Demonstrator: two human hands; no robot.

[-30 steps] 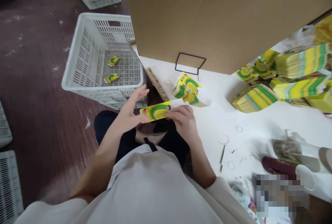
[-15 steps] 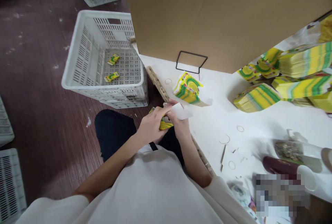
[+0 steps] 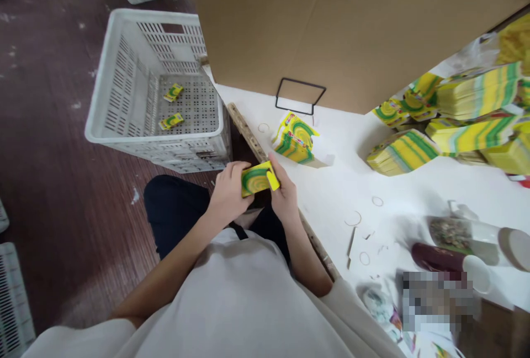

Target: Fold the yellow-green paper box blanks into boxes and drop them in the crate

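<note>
Above my lap I hold a small yellow-and-green carton (image 3: 255, 179) between both hands. My left hand (image 3: 229, 192) is wrapped round its left end. My right hand (image 3: 285, 192) grips the right end, where a yellow flap stands out beside the thumb. On the white table (image 3: 331, 198) just beyond my hands stands a stack of flat yellow-and-green cartons (image 3: 296, 140). Two closed small cartons (image 3: 171, 121) lie on the floor of the white plastic crate (image 3: 155, 140) to the left.
A large cardboard box (image 3: 285, 21) stands at the table's back, with a black wire frame (image 3: 300, 95) before it. More bundled cartons (image 3: 401, 153) are piled at right. Near them lie a clear jar (image 3: 451, 235) and a dark red bottle (image 3: 436, 256). Rubber bands (image 3: 377, 201) are scattered about.
The carton has turned so its printed broad face shows, and its white flap is no longer visible. My right hand has shifted to the carton's right end. The view has moved slightly.
</note>
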